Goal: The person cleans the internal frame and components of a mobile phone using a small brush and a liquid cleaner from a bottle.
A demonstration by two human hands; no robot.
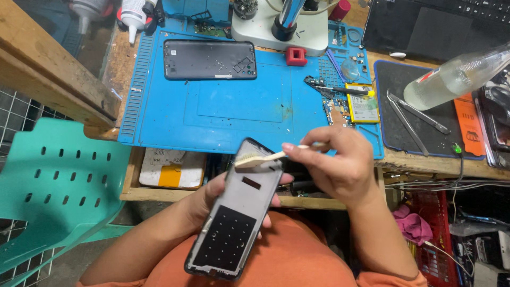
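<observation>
1. Cluttered and wooden, the surface point(127, 69) carries a blue mat point(223, 114) just beyond both hands.
2. Left hand point(223, 194) is closed round a phone frame point(236, 210), gripping it from beneath, tilted, its top end toward the mat.
3. Frame looks opened up: dark rim, grey metal inside, a black panel with small dots on the lower half, a small dark slot higher up.
4. Right hand point(340, 167) pinches a pale brush point(265, 158) between fingers and thumb; its bristles touch the frame's top end, just left of this hand.
5. Beyond the left hand, a dark back cover point(210, 59) lies flat on the mat's far side, well apart from the frame.
6. Beyond the right hand lie a battery point(363, 106) and a small circuit board point(336, 110), side by side.
7. Farther right: tweezers point(411, 119) on a black mat point(419, 143), and a clear bottle point(457, 77) on its side.
8. A microscope base point(281, 26) stands at the far edge.
9. Left of the left hand, a green chair point(53, 186).
</observation>
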